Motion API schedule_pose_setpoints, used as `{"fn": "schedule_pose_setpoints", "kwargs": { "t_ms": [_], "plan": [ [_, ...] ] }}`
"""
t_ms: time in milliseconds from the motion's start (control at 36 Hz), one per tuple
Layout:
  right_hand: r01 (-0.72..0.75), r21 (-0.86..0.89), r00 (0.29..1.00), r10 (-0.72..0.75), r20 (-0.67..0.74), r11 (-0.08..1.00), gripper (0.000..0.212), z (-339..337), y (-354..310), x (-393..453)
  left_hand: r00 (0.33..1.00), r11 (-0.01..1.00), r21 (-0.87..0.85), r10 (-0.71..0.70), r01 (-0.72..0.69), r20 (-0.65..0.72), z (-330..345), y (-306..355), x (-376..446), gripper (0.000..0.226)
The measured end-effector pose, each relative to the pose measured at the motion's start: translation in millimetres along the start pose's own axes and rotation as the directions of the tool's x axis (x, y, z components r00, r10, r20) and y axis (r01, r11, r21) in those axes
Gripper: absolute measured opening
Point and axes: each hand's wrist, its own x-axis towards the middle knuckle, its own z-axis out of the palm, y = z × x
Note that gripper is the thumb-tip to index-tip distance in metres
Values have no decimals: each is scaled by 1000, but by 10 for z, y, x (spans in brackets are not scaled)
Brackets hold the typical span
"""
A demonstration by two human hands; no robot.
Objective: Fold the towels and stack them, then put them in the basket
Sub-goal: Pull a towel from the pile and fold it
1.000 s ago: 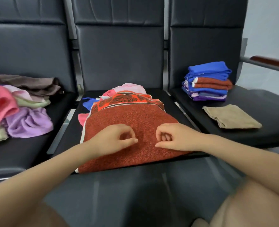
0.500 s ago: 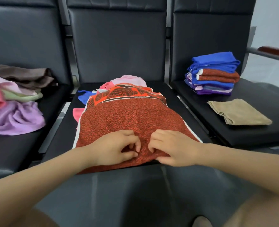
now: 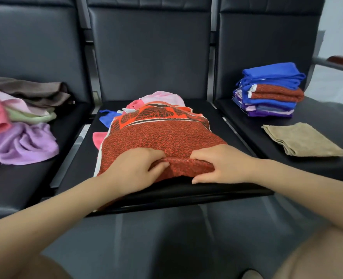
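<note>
A row of three dark padded seats fills my view, backrests across the top of the frame, a pale wall and a wood-topped armrest at the upper right. Item one, centre of the frame: the middle seat, carrying a red speckled towel with an orange leaf-patterned band at its far end. It lies spread over a small heap of other cloths, of which I can make out pink at the top, a blue scrap and a pink corner at its left edge. Item two: my left hand, fingers curled into the towel's near edge, pinching up a fold. Item three: my right hand, likewise clamped on the same near edge, thumb underneath, just beside the left. Between them the hem stands raised off the seat. Item four, left of the frame: a loose pile of unfolded towels, brown, pale green, pink and lilac. Item five, right of the frame, upper: a folded stack, mostly blue with one red and some purple layers. Item six, right of the frame, nearer: a folded tan towel lying alone, apart from the stack. Bare knees show along the bottom edge.
</note>
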Motion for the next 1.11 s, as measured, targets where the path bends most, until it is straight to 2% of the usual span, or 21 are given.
{"fn": "schedule_pose_setpoints", "kwargs": {
  "t_ms": [83, 167, 278, 361, 444, 556, 611, 667, 722, 806, 889, 972, 1000, 1056, 1111],
  "plan": [
    [-5, -50, 999, 3, -49, 999, 30, -66, 68, 23, 999, 1000, 9, -19, 20, -30, -69, -28, -3, 44],
    [-80, 102, 987, 93, -131, 992, 29, -145, 161, 7, 1000, 990, 140, 6, -4, -15, -162, -18, -17, 52],
    [-194, 170, 951, 227, -209, 966, 12, -208, 305, -53, 984, 961, 276, -66, 18, 164, -280, -49, -23, 47],
    [-255, 266, 927, 313, -206, 930, 10, -244, 346, -111, 959, 943, 325, -160, 78, 233, -343, -166, -28, 44],
    [-320, 334, 890, 402, -213, 886, 17, -298, 347, -178, 951, 947, 273, -231, 171, 205, -448, -308, -93, 42],
    [-339, 399, 856, 455, -245, 852, 14, -381, 299, -257, 952, 952, 104, -298, 289, 77, -604, -473, -225, 50],
    [-349, 462, 842, 489, -228, 815, 16, -424, 243, -312, 942, 941, -32, -335, 336, 15, -660, -504, -312, 26],
    [-361, 510, 832, 517, -202, 780, 21, -461, 205, -354, 929, 922, -154, -367, 356, -50, -701, -449, -358, 32],
    [-360, 530, 829, 524, -196, 767, 24, -505, 133, -383, 902, 881, -278, -422, 384, -89, -748, -367, -407, 27],
    [-347, 508, 823, 516, -239, 788, 24, -541, 45, -418, 885, 853, -357, -448, 381, -126, -808, -215, -470, 23],
    [-346, 492, 822, 511, -251, 799, 26, -559, -10, -460, 888, 836, -406, -447, 369, -113, -846, -106, -570, 33],
    [-366, 486, 841, 506, -193, 793, 30, -539, -54, -505, 887, 786, -485, -460, 383, -46, -852, -58, -658, 58],
    [-380, 476, 845, 507, -170, 793, 31, -523, -63, -511, 881, 775, -491, -472, 397, -33, -845, -46, -664, 56],
    [-402, 451, 860, 498, -113, 797, 31, -476, -79, -514, 868, 774, -457, -497, 439, -8, -790, -51, -685, 28],
    [-409, 435, 882, 470, -39, 802, 30, -424, -98, -515, 864, 792, -379, -502, 479, 41, -725, -41, -693, 30]
  ]
}}
